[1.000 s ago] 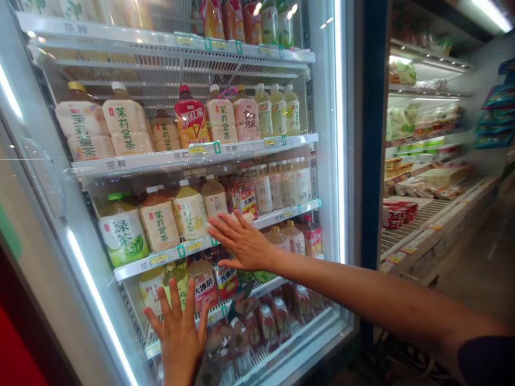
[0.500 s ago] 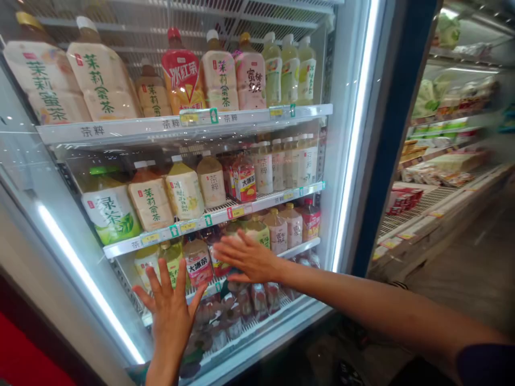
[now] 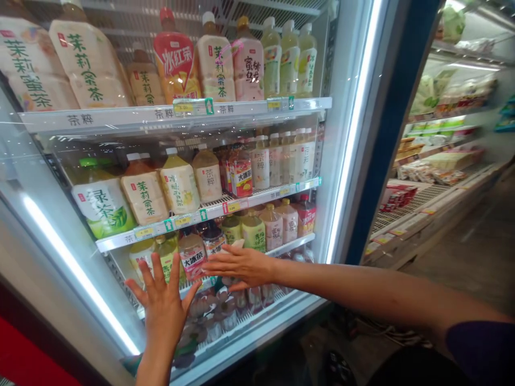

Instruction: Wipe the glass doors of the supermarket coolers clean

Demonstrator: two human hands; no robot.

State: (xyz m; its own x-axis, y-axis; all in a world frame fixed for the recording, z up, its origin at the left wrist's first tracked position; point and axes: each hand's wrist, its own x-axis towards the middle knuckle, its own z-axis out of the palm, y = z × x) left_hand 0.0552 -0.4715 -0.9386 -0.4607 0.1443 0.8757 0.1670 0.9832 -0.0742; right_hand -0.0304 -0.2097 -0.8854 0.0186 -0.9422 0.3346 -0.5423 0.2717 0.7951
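Note:
My left hand [image 3: 163, 305] has its fingers spread wide, palm toward the glass door of a drinks fridge, with nothing visible in it. Whether it touches the glass I cannot tell for sure. My right hand [image 3: 245, 267] lies flat against the glass, fingers stretched to the left. A pale tissue [image 3: 236, 244] shows at its upper edge, pressed under the hand; most of it is hidden. Behind the glass near my fingers stand a pink-labelled tea bottle [image 3: 193, 260] and a yellow-green bottle [image 3: 166, 252].
Bottled teas fill several fridge shelves, with a price rail [image 3: 209, 212] along the middle one. Bright light strips [image 3: 80, 276] run down both sides. An open chilled shelf [image 3: 426, 198] with packaged food stands to the right. A dark shoe [image 3: 338, 367] shows on the floor.
My right hand has moved slightly down and left across the glass. The left hand has shifted a little left, still spread. The view has shifted slightly.

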